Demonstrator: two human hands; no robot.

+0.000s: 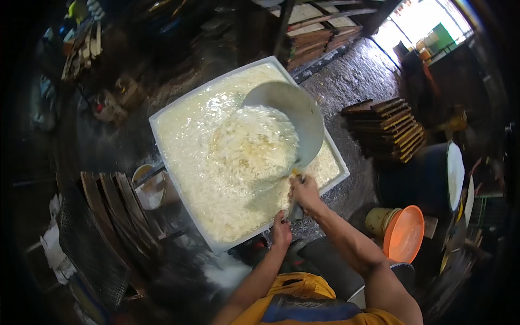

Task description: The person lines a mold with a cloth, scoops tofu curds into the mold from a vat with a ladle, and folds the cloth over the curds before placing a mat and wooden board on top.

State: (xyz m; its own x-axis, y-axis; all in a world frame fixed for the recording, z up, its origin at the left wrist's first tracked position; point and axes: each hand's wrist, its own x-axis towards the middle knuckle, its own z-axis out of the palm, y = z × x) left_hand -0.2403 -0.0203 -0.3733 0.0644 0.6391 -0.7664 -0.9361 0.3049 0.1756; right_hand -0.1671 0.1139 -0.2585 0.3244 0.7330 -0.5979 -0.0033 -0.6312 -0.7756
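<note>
A wide, shallow metal pan (307,116) with a long handle dips into a square white tub (249,246) of pale, curd-like mass in cloudy liquid (200,179). Wet lumps and liquid fill much of the pan's left part. My right hand (305,194) is wrapped round the handle close to the pan, above the tub's lower right side. Lower on the same handle, my left hand (281,230) is closed round it beside the tub's near edge. Part of the handle is hidden by my fingers.
Stacked wooden boards (384,127) and a blue barrel (414,176) stand at the right, with an orange basin (404,234) below them. On the left are a white bucket (150,189) and leaning wooden slats (116,208). The dark floor (357,70) looks wet.
</note>
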